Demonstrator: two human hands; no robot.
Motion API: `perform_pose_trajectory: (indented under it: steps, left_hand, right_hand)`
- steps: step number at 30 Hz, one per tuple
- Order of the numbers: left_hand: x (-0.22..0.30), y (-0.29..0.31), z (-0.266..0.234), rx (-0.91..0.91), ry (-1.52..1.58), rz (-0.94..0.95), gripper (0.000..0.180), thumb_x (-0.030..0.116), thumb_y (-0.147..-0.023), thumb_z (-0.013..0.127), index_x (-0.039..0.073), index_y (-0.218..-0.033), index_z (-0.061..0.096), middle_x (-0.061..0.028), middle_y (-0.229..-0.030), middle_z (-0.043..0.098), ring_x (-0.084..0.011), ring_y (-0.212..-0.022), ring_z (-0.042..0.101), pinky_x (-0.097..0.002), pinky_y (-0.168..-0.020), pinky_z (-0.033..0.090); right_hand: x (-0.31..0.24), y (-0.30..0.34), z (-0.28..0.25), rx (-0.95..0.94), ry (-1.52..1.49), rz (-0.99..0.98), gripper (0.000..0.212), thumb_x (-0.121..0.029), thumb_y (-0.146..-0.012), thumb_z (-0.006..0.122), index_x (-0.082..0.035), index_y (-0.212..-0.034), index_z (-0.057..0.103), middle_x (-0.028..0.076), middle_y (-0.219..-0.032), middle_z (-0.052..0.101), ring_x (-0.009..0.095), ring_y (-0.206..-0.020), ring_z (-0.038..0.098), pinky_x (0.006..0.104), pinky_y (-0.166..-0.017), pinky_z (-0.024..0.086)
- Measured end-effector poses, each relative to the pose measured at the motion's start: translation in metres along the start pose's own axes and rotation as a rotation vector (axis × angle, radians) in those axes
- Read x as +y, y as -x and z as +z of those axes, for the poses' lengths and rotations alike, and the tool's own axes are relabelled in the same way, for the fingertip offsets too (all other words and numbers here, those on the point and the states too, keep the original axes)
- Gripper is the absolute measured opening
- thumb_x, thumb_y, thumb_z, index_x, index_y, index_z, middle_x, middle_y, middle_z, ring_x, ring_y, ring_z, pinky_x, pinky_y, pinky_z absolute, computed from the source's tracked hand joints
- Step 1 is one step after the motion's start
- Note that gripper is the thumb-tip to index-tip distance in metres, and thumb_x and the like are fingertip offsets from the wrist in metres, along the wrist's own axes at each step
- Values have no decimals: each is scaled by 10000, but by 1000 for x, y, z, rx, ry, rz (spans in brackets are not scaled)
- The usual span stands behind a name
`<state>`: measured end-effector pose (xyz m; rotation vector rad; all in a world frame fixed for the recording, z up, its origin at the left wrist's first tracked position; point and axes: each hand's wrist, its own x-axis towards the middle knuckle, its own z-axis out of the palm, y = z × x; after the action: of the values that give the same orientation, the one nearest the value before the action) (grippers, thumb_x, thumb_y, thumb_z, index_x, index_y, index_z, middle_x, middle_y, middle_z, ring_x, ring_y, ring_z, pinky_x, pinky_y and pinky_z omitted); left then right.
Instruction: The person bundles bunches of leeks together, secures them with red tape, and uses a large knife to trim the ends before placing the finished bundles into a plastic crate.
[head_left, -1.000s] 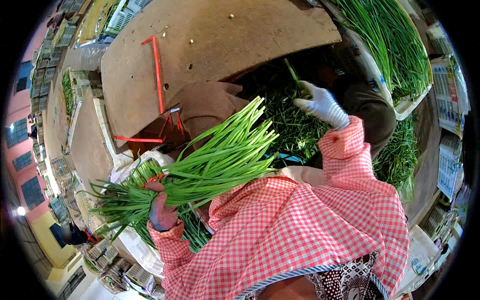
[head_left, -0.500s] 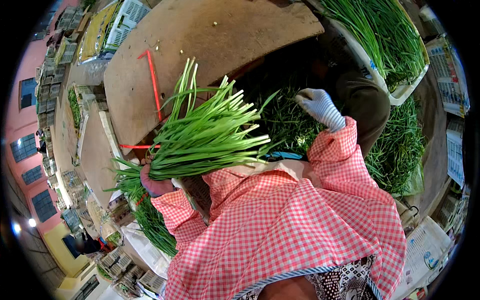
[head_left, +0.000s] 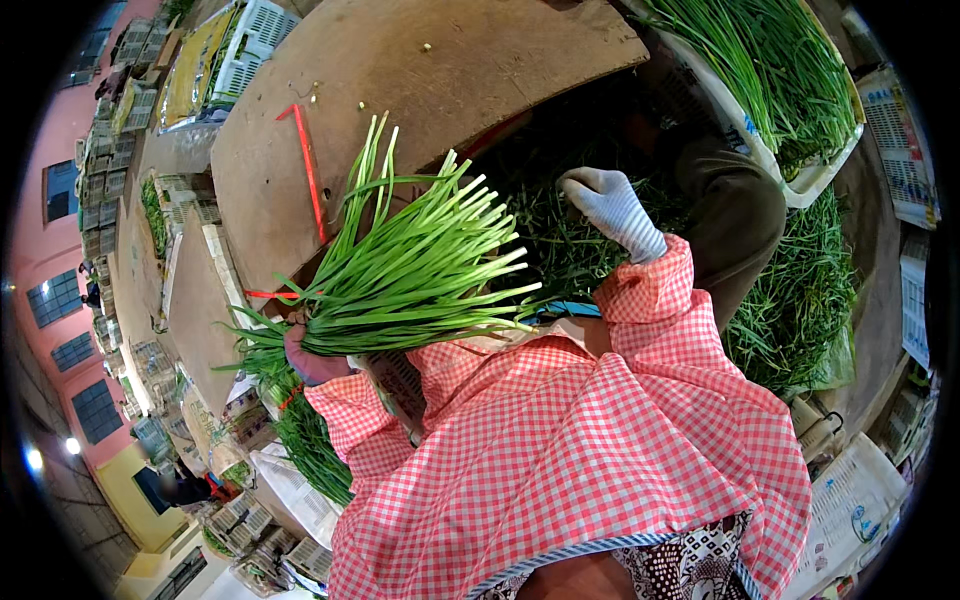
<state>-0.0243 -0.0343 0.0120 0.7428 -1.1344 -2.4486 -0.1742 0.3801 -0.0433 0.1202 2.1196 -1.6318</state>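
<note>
Below brown board (head_left: 450,60) in view & beside heap of loose greens (head_left: 570,240), holding big green-stalk bunch (head_left: 400,280) in closed L hand (head_left: 312,362) near leafy end, w/ pale stem ends (head_left: 490,210) fanned to R. Vs. 1 s ago, no more stalk visible in gloved R hand (head_left: 605,205), now curled & apart from bunch, a bit nearer stem ends than 0.5 s ago; cannot tell if fully closed. Prob. free of that stalk, w/ bunch steadied by L only.
</note>
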Motion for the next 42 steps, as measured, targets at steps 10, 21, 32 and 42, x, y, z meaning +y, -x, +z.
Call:
perform_pose_trajectory:
  steps: [10, 21, 32, 42]
  left_hand:
    - [0, -10, 8, 58, -6, 54, 194, 44, -736, 457, 39, -927, 492, -84, -901, 541, -244, -920, 538, -413, -900, 448]
    - [5, -5, 24, 54, 13, 112, 209, 31, -750, 467, 57, -949, 529, -94, -925, 565, -263, -918, 546, -439, -883, 463]
    - [10, 1, 29, -63, 2, 86, 215, 2, -723, 469, 56, -930, 492, -80, -881, 494, -243, -876, 492, -402, -882, 423]
    - [-7, 59, 24, 103, -152, -228, 337, 164, -863, 468, 73, -1185, 506, -132, -1239, 529, -282, -1143, 510, -460, -942, 443]
  right_hand:
    - [-36, -28, 86, -330, -474, -147, 241, -158, -804, 661, 10, -975, 673, 15, -799, 661, 76, -681, 555, 259, -627, 481]
    - [-59, -44, 26, 18, 51, -633, 495, -374, -800, 638, 43, -1064, 595, 167, -874, 666, 261, -812, 649, 352, -740, 499]
    - [-22, -58, 25, -59, 885, -143, 306, -315, -844, 507, -55, -882, 662, 183, -878, 646, 352, -849, 623, 417, -765, 495]
    - [-26, 14, 62, -284, -252, -195, 458, -293, -818, 662, -14, -1169, 566, 67, -951, 661, 97, -866, 559, 276, -781, 471]
